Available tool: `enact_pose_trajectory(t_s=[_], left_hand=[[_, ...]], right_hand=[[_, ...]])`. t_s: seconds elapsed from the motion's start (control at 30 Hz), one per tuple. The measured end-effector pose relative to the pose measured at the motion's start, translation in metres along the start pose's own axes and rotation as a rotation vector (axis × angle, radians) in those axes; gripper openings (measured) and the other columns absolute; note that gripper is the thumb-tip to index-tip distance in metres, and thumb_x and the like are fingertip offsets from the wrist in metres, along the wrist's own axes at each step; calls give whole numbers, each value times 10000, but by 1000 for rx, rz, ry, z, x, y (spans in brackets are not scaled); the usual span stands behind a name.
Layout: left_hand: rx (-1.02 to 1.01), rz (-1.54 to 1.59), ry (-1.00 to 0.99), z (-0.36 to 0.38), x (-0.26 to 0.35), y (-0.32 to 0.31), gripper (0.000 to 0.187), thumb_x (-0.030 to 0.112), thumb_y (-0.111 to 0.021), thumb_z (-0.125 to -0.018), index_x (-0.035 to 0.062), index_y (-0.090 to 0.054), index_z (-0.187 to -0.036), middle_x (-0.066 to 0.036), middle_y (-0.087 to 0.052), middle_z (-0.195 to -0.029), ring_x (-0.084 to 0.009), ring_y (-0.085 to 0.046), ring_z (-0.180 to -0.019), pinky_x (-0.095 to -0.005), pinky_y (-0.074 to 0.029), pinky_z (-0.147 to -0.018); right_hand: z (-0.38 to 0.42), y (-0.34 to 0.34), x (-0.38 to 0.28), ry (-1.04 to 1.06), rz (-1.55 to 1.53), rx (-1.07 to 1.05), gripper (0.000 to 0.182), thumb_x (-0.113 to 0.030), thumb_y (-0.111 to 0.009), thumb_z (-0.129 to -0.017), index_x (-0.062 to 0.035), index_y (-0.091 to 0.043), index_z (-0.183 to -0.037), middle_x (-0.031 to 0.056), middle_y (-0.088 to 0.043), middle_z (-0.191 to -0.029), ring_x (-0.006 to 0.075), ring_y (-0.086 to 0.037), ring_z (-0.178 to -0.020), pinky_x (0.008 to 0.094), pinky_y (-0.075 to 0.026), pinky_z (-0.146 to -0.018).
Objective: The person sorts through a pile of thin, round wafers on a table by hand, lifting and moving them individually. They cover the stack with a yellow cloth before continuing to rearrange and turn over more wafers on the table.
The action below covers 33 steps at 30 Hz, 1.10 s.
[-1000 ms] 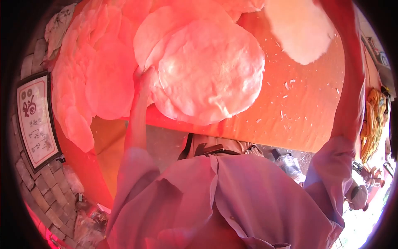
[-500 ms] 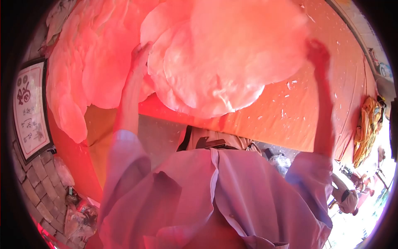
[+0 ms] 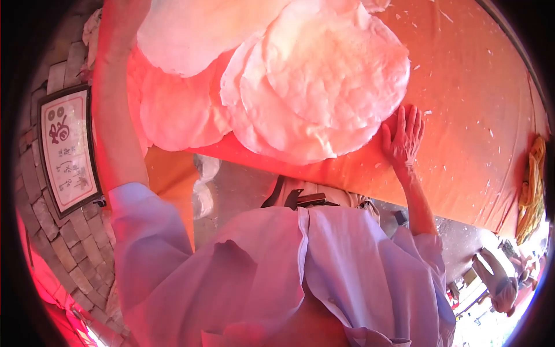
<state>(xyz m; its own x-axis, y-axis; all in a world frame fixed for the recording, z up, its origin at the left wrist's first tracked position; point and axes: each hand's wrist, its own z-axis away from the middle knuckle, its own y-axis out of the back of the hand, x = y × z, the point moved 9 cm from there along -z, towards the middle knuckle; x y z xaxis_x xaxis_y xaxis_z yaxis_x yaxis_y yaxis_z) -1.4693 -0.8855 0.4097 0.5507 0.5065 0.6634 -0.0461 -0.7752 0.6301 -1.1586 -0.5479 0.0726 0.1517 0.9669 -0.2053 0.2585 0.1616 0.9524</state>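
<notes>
Thin, round, crinkled sheets, like flatbread or wrappers, lie overlapped in a pile (image 3: 341, 69) on the orange-covered table. Reddish light makes them look pink and white. My right hand (image 3: 403, 137) rests palm down on the cover, just right of the pile's lower edge, with fingers spread and nothing held. My left forearm (image 3: 118, 98) stretches up along the left side, and the hand is beyond the top edge. Close to that arm is another pale sheet (image 3: 196, 34), cut off by the top of the view. Below it lie more overlapping sheets (image 3: 176, 110).
The orange table cover (image 3: 462, 133) carries small pale flakes. A framed sign (image 3: 68, 150) with writing stands at left above paving bricks (image 3: 72, 254). Yellow cloth (image 3: 531, 191) hangs at the right edge. A person (image 3: 498, 280) is in the lower right background.
My left hand has gone from the pile's left edge up out of view. My right hand has come down from the upper right and opened flat on the table. The blurred upper sheet has shifted.
</notes>
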Motion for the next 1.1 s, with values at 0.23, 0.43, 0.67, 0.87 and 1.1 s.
enact_pose_trajectory(t_s=[0.23, 0.43, 0.67, 0.87, 1.1], left_hand=[[-1, 751, 32, 3, 43, 4, 287, 194, -628, -927, -29, -648, -1106, -136, -701, -1051, -256, -677, -950, -354, -522, -861], [97, 885, 684, 62, -176, -8, 335, 235, -658, -934, 53, -619, -1212, -39, -676, -1028, -167, -650, -950, -312, -521, -862], [-88, -378, 225, 233, -210, -62, 453, 244, -730, -812, 21, -598, -1183, -146, -632, -982, -305, -619, -962, -456, -504, -834], [-197, -654, 160, 251, -223, -47, 571, 186, -682, -774, 64, -515, -1306, -188, -594, -1071, -377, -601, -944, -478, -513, -782], [-181, -73, 664, 249, -353, -4, 403, 118, -640, -816, 46, -601, -1211, -135, -662, -1039, -289, -653, -885, -393, -545, -787]], right_hand=[[1, 1, 1, -2, -14, 17, 666, -396, -590, -916, -35, -432, -1453, 286, -337, -1514, 443, -299, -1417, 555, -191, -1161], [0, 2, 2, -2, 23, 34, 653, -383, -608, -911, -43, -446, -1445, 274, -347, -1514, 439, -296, -1420, 549, -198, -1163], [16, 2, -21, -154, 166, 179, 486, -313, -577, -943, -13, -564, -1326, 250, -503, -1392, 428, -440, -1309, 521, -325, -1100], [23, 5, -41, -252, 237, 188, 444, -304, -531, -973, 2, -578, -1290, 223, -537, -1354, 396, -475, -1279, 493, -357, -1071], [22, 4, -40, -251, 188, 197, 413, -299, -543, -964, -19, -597, -1264, 200, -576, -1301, 392, -497, -1249, 484, -376, -1056]])
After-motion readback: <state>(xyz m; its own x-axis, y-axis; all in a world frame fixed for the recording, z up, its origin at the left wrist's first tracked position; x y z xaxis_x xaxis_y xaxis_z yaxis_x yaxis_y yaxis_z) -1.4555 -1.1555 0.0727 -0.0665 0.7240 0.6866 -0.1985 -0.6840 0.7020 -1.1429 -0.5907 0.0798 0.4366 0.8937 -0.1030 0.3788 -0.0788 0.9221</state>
